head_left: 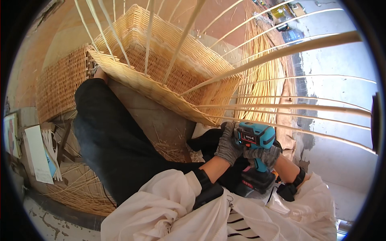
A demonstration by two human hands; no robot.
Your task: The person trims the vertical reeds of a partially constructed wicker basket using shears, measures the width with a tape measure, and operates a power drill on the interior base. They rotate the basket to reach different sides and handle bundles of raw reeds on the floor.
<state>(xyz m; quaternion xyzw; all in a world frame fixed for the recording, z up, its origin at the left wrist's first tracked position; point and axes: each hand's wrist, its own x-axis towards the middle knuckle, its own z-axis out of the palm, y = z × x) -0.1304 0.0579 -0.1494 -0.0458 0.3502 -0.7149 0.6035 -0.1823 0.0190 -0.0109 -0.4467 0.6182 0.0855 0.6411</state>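
1. Drill: a teal cordless power tool with a black battery base, held low and right of centre, just under the lower edge of the basket. Its head points up toward the woven rim.
2. Left hand: in a grey work glove, closed around the left side of the drill's body, fingers wrapped over the teal housing.
3. Right hand: also gloved in grey, closed on the drill's grip below the housing. Both hands touch each other on the tool.
4. Both forearms come up from the lower edge; each wrist carries a black band, and white sleeves bunch behind them.
5. Basket: a rectangular pale wicker piece, tilted, resting on the person's raised leg in dark trousers. Its woven border runs diagonally from upper left down to the drill.
6. Stakes: long unwoven pale rods stand out of the border, fanning upward and to the right, well past the hands.
7. A second, darker wicker basket lies behind the leg on the left.
8. A bundle of loose cane lies on the ground beyond the basket, upper right.
9. Loose strands litter the floor at lower left, near a white sheet.
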